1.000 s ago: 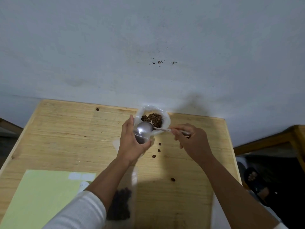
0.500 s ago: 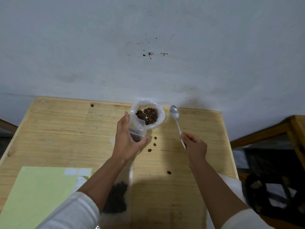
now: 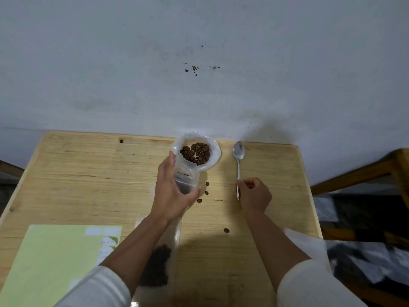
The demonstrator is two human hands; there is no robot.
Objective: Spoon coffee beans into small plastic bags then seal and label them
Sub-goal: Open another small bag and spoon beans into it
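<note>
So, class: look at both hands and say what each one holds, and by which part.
The left hand grips a small clear bag round its lower body. The right hand pinches the spoon at the tail end of its handle.

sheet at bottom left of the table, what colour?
Pale green sheet, with white label stickers along its right edge; seen in the head view.

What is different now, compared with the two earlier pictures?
The right hand carried the spoon away from the small bag, to the right, and laid it on the table; its fingers are still at the handle. The left hand still holds the small bag beside the open bean bag. The loose beans and the green sheet stayed.
</note>
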